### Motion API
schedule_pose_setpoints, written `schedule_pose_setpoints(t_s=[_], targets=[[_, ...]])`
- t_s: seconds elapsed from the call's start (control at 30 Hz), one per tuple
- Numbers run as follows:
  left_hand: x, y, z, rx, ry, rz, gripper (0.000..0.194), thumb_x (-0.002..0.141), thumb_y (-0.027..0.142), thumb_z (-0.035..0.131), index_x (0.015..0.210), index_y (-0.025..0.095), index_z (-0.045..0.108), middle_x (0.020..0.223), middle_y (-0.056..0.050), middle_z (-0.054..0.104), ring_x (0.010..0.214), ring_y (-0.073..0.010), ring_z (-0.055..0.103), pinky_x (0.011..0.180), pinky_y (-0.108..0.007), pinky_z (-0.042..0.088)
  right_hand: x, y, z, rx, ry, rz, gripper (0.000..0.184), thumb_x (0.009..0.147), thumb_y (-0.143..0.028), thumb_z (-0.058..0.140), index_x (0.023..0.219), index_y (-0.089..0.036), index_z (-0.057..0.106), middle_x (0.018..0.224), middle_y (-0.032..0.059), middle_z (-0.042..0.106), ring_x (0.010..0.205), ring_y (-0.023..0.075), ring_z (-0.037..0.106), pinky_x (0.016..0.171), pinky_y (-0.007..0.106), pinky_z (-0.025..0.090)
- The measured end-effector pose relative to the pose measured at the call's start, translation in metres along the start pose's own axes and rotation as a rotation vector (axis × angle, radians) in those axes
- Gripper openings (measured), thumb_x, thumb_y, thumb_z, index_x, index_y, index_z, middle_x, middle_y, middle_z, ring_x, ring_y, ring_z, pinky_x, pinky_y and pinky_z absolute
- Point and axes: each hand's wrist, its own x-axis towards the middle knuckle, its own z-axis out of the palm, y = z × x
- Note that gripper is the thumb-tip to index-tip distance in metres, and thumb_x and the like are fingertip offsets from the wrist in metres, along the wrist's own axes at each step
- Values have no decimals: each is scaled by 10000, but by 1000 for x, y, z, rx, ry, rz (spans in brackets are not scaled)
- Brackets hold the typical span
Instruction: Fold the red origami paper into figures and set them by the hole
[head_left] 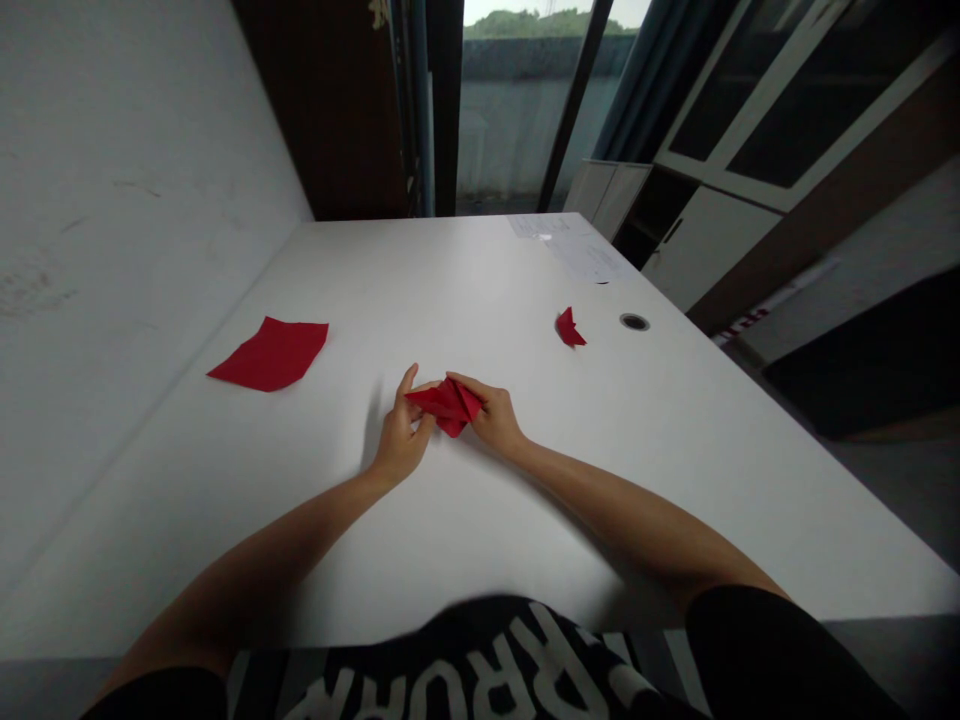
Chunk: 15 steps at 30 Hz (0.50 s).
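Two bare forearms reach out over a white surface (465, 290) from the bottom of the view, and both hands meet near its middle. The left hand (401, 432) and the right hand (492, 413) pinch a folded red paper (448, 405) between them from either side, fingers curled and the left thumb raised, so the paper sits held just above the surface. To the left, well apart from the hands, a flat red sheet (271, 354) lies near the surface's left edge, where it meets a white wall (127, 220). To the right, nearer the hands, lies a small folded red scrap (570, 328), just beside a round grommet hole (634, 322) close to the right edge. White printed papers (577, 245) lie at the far edge, beyond which stands a glass door (540, 110). A wide white stretch separates the hands from the near edge, where a black shirt with white lettering (480, 670) shows. The right edge drops away beside low white cabinets (705, 245).
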Motion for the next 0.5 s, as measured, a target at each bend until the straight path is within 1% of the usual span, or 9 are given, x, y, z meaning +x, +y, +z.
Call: schedule_pose_setpoints(t_s=[0.1,0.2,0.27,0.37,0.43,0.5], targets=[[2,0,-4,166,27,73,729,930,168,473,1555,273,114,1492,-129,443,1265,-216,554,1028,-401,502,1,-1,7,51,22,51,456,874,-126,491,1300,-215,626,1180,27,696,1036,197,671,926,343,520],[4,1,-7,420,37,161,748,904,127,455,1560,291,135,1571,-88,328,1424,-238,365,1136,-442,399,0,-3,13,69,29,72,469,877,-121,483,1314,-225,617,1210,19,682,1078,200,657,966,350,509],[6,1,-9,529,57,179,756,900,120,444,1564,289,126,1595,-75,278,1463,-238,288,1177,-453,338,-1,-3,15,44,19,71,494,870,-101,479,1329,-232,607,1206,13,683,1072,198,658,970,348,507],[8,0,-11,593,97,175,818,895,143,476,1573,272,36,1611,-94,228,1463,-257,284,1157,-454,366,-2,-2,16,-14,11,82,547,840,-54,463,1338,-234,600,1205,12,684,1072,203,657,976,358,503],[9,0,-12,633,97,173,891,864,141,522,1572,252,-6,1618,-113,196,1465,-281,273,1119,-455,413,-3,-1,16,-36,1,82,564,821,-39,464,1331,-235,604,1216,10,679,1093,213,649,983,370,500],[11,1,-12,657,83,163,966,814,134,577,1572,236,-14,1620,-128,179,1469,-309,256,1095,-461,437,-3,-1,17,-39,-27,73,567,815,-39,468,1327,-239,607,1219,8,678,1097,219,647,978,373,503]])
